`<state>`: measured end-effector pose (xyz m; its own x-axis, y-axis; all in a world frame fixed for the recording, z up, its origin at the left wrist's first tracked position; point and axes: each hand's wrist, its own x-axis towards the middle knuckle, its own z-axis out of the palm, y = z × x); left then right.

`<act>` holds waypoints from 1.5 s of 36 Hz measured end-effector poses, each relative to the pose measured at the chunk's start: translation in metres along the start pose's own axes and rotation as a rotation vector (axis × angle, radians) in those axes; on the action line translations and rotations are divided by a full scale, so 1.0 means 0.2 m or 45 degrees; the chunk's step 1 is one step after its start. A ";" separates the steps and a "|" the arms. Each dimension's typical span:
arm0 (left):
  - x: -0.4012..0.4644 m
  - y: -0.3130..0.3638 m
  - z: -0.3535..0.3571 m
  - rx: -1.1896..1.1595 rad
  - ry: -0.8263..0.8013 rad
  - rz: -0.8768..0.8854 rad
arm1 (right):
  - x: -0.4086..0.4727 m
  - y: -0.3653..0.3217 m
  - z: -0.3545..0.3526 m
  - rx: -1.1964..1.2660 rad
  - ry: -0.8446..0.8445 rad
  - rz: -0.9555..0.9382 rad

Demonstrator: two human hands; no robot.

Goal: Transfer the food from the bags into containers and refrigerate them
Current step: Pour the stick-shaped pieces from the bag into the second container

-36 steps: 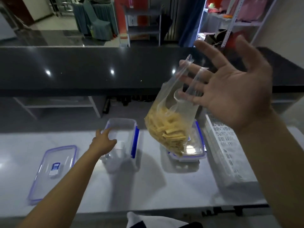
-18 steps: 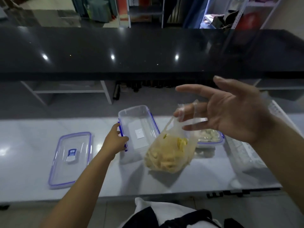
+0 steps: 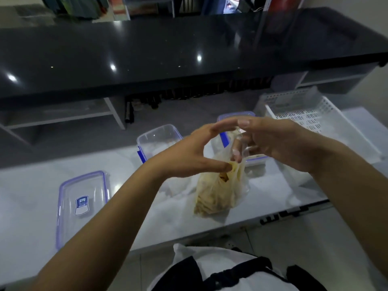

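clear bag [image 3: 218, 192] bulging with yellowish food

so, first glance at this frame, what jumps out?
Both hands meet at centre over the white counter: the left hand and right hand work the mouth of a clear bag of yellowish food. An open clear container sits just behind; its blue-rimmed lid lies flat at left.

Both hands meet over the bag [image 3: 218, 192] of yellow food on the white worktop [image 3: 31, 185]. The left hand [image 3: 189, 152] pinches its mouth; the right hand [image 3: 279, 141] holds the plastic top. An empty container [image 3: 157, 137] stands behind, a lid [image 3: 81, 204] left, a basket [image 3: 310, 114] right.
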<state>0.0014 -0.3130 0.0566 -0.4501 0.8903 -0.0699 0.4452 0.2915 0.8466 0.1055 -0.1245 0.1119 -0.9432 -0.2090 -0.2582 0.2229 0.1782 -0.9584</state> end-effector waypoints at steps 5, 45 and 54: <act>0.14 0.03 -0.01 0.071 -0.102 0.004 | -0.05 0.01 -0.02 -0.187 0.142 0.013; 0.13 0.54 0.12 0.437 0.618 0.349 | -0.13 1.05 -0.12 1.681 -0.060 0.481; 0.09 0.67 -0.09 0.235 1.019 0.266 | -0.06 1.00 -0.07 1.865 -0.648 0.189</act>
<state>0.0398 -0.2639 0.1780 -0.7256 0.4365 0.5319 0.6683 0.2631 0.6958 0.1573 -0.0724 -0.0760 -0.7795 -0.6214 -0.0795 0.6263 -0.7701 -0.1211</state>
